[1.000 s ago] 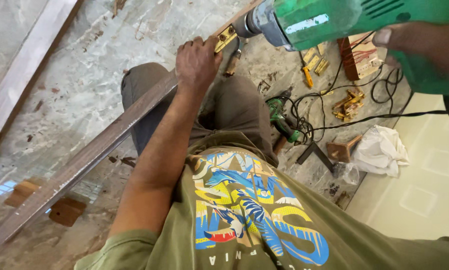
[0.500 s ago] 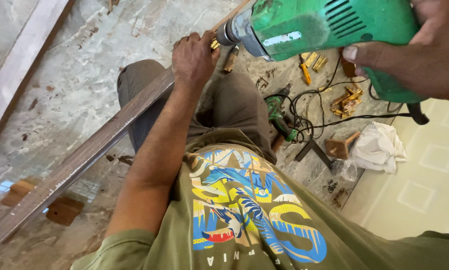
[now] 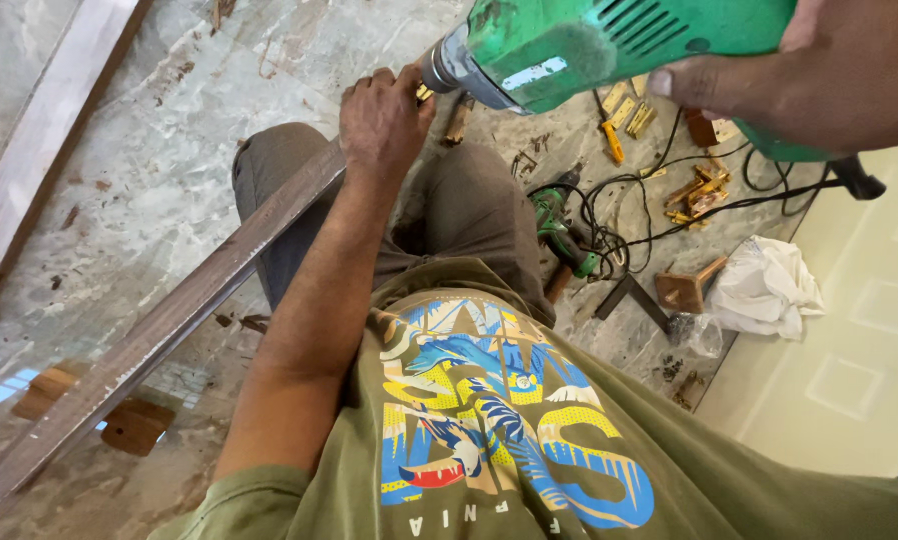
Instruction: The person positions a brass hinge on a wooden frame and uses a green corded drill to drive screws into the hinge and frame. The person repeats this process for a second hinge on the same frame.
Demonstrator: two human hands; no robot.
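- A marble floor [image 3: 169, 150], littered with tools at right.
- Left hand [image 3: 381, 120] clamps the stiff wooden strip [image 3: 169, 325], upper centre.
- Right hand [image 3: 819, 85] clenches the heavy-looking green drill [image 3: 589, 45], top; its body offers the surest grip.

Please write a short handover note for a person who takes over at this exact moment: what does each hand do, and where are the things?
Left hand: on the upper end of the long wooden strip, fingers around a small brass piece there.
Right hand: grips the green electric drill; its nose is at the brass piece.
Strip runs diagonally over the knees, above the marble floor.
Done or left: the pictures cannot tell whether any hole or screw is in.
On the floor to the right: a second green tool, black cables, more brass pieces, a white cloth.
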